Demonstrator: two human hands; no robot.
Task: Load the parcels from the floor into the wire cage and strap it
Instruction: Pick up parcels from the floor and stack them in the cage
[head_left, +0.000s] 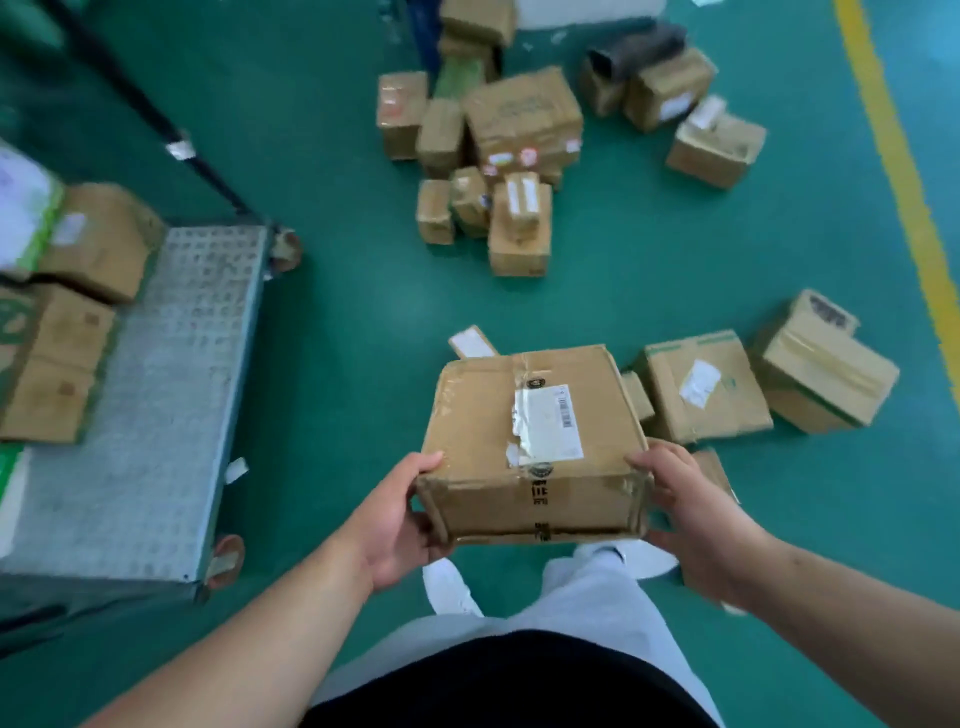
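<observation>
I hold a square brown cardboard parcel (530, 441) with a white shipping label above the green floor, in front of my legs. My left hand (400, 519) grips its near left corner, thumb on top and fingers underneath. My right hand (685, 509) grips its near right corner the same way. The wire cage's grey metal base (156, 395) lies at the left, with several parcels (78, 312) stacked on its far side. More parcels lie on the floor: a pile (498, 156) ahead and two boxes (753, 384) to the right.
A dark cage post (171, 135) slants up from the base's far corner. Orange castor wheels (226, 558) stick out at the base's corners. A yellow floor line (904, 171) runs along the right. Another group of boxes (675, 104) sits at the back right.
</observation>
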